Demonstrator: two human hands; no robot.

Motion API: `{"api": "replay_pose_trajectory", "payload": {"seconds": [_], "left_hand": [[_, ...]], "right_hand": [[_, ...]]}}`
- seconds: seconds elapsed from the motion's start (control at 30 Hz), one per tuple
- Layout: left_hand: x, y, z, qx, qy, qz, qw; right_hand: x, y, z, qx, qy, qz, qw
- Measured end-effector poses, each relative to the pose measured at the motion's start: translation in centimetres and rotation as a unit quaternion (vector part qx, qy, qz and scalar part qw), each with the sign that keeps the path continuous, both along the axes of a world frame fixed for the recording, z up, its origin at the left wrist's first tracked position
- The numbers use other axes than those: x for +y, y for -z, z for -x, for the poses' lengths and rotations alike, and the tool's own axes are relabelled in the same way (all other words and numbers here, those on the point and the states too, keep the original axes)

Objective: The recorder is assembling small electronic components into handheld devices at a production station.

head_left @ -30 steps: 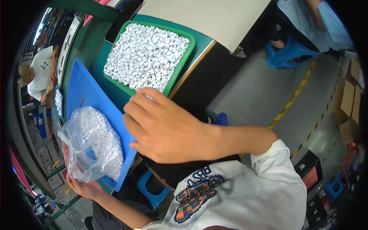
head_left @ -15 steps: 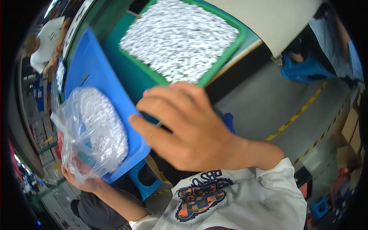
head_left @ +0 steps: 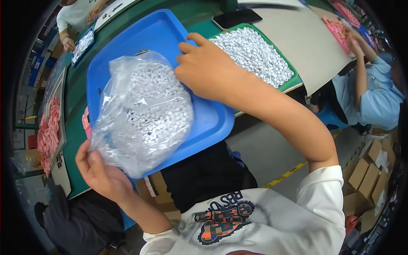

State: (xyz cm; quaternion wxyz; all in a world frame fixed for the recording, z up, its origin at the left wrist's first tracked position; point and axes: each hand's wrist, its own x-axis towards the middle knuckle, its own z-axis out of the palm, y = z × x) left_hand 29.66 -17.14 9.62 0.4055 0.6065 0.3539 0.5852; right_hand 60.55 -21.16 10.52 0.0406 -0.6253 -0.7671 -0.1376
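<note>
A clear plastic bag (head_left: 112, 91) filled with small white pieces lies in a blue tray (head_left: 142, 32). My left hand (head_left: 104, 174) is at the bag's near left edge by the tray corner, its thumb and fingers curled around the plastic. My right hand (head_left: 208, 70) is closed over the tray's right rim, its fingertips beside the top of the bag; what lies under the palm is hidden. To the right of that hand sits a green tray (head_left: 291, 68), heaped with small white pieces (head_left: 255, 51).
A black phone (head_left: 237, 18) lies behind the green tray. Pink pieces (head_left: 50, 127) are at the left. A person (head_left: 76, 17) works at the far left, another (head_left: 369, 89) at the right beside a pink pile. Cardboard boxes (head_left: 365, 174) stand on the floor at right.
The view has swung rightward. My right hand has gone from hovering between the two trays to the blue tray's rim. My left hand stays at the bag's near edge.
</note>
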Motion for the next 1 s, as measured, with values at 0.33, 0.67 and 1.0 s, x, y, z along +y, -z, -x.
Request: {"api": "replay_pose_trajectory", "payload": {"seconds": [0.33, 0.67, 1.0], "left_hand": [[-7.3, 1.8, -0.4, 0.085, 0.122, -0.167, 0.975], [-8.4, 0.1, -2.1, -0.181, 0.076, 0.04, 0.98], [-7.9, -0.9, -2.9, -0.101, 0.057, -0.011, 0.993]], "right_hand": [[-2.7, -2.9, -2.1, 0.12, -0.04, -0.081, 0.989], [-8.5, -2.0, -5.8, 0.319, 0.105, -0.164, 0.928], [-3.9, -1.1, 11.0, 0.19, -0.125, 0.107, 0.968]]}}
